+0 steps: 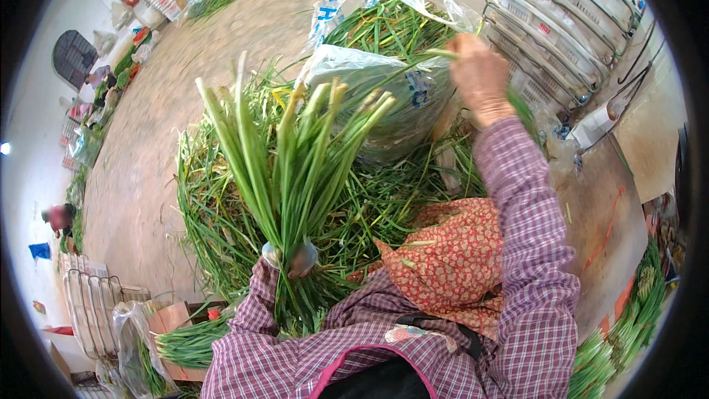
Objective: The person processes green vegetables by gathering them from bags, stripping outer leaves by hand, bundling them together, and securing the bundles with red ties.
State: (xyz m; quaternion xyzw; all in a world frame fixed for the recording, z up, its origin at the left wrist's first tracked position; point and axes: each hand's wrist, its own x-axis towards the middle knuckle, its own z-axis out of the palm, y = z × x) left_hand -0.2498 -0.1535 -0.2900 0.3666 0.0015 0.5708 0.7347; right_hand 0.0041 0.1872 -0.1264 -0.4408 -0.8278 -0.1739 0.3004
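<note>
My left hand (296, 263) grips a fanned bunch of long green allium stalks (293, 172) low down near the lap. Their thick pale ends point up and away from me, while thin leaf tips hang below the grip. Raised at the upper right, my right hand (479, 75) is blurred and pinches a single green stalk (441, 54). It is beside a clear plastic bag with blue print (382, 122), which is filled with loose leaves (388, 27). A wide heap of trimmed leaves (221, 221) lies beneath the bunch and around the bag.
Stacked white plastic crates (548, 27) with metal handles stand at the upper right. More green bundles (642, 299) lie at the lower right, and another bundle (191, 343) at the lower left. Along the far wall are bags, crates and a person (60, 219). A red floral cloth (448, 255) covers my lap.
</note>
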